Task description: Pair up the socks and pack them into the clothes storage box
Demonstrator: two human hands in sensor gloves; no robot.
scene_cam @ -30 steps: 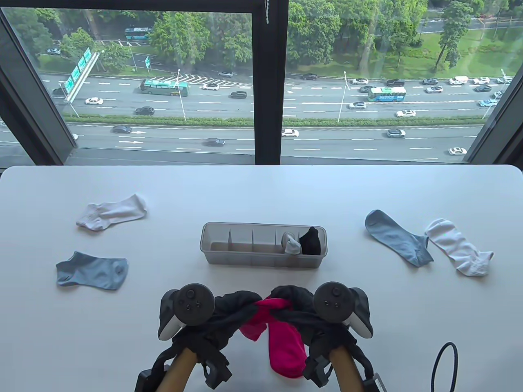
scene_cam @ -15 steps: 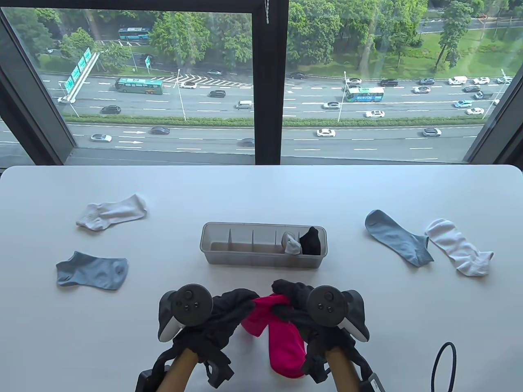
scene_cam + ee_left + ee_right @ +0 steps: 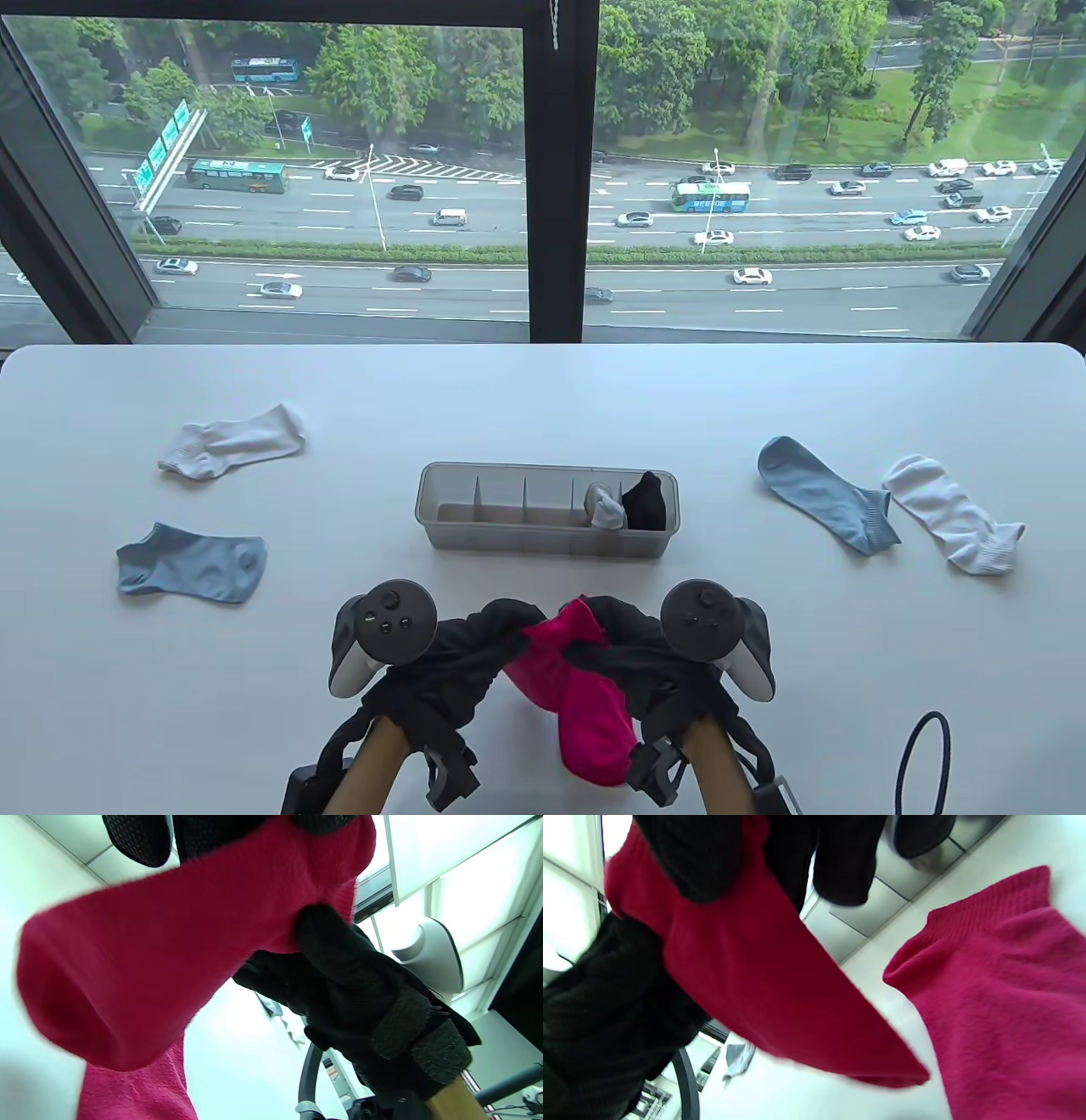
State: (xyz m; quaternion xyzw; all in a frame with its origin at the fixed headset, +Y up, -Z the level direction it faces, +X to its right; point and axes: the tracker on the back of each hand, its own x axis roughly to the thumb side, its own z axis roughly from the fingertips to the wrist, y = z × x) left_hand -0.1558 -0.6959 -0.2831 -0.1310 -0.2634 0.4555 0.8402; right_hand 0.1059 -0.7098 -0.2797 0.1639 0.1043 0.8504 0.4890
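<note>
Both hands are bunched together just in front of the storage box (image 3: 547, 509), on the near side of the desk (image 3: 543, 382). The left hand (image 3: 475, 649) and the right hand (image 3: 624, 645) each have gloved fingers curled into the top of one pink sock (image 3: 551, 658), pinching it between them so that it hangs free. The second pink sock (image 3: 598, 722) lies flat on the desk directly under them, nearer the person than the box.

What worries me is that the two are not yet one bundle. In the right wrist view the held sock (image 3: 763, 984) dangles apart from the lying one (image 3: 1005, 997), cuff and toe not lined up. If the person rolls or folds now, I would guess only one gets tucked and its mate is left behind, or the pair goes in loose and springs open.

The box has narrow divided cells. The two at its right end already hold a grey sock bundle (image 3: 605, 508) and a black sock bundle (image 3: 645, 501), so a fat, sloppy roll could jam on a divider or drag a neighbour out.

Left of the box lie a white sock (image 3: 233, 441) and a blue sock (image 3: 193, 563); right of it are another blue sock (image 3: 823, 492) and white sock (image 3: 954, 514), well apart from their mates. Grabbing by nearness instead of colour would mismatch them.
</note>
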